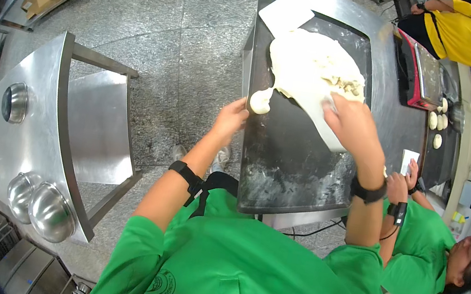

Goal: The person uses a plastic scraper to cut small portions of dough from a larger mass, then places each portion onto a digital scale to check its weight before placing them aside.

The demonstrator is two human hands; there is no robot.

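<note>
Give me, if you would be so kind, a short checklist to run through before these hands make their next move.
1. Large dough mass resting on the black tray: ok.
2. Small dough piece well away from the tray's edge: not ok; it is right at the left edge, beside the left hand.
3. Right hand's grip: cannot tell; it is at the pale strip, but what the fingers hold is unclear.
4. Near part of the tray clean: not ok; white residue marks it.
5. Green-clad co-worker's hands clear of the large dough mass: ok; they are off to the right.
</note>
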